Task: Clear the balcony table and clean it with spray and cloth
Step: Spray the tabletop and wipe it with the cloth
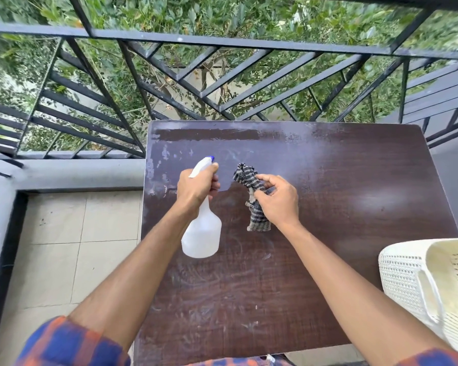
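We see left hand (196, 191) gripping white spray bottle (202, 233) by its neck, right hand (276, 200) pinching striped cloth (250, 196) above brown table (341, 207); cream basket (418, 281) near right.

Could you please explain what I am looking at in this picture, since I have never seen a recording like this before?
There is no machine here: a person wears one wide-angle camera on the head, so you look down along both bare arms. The left hand grips a white spray bottle by its neck. The right hand pinches a bunched striped cloth. Both are over a dark brown table marked with pale streaks. A cream perforated basket shows at its right edge; whether it rests on the table I cannot tell. Beyond stands a black metal railing with greenery behind.
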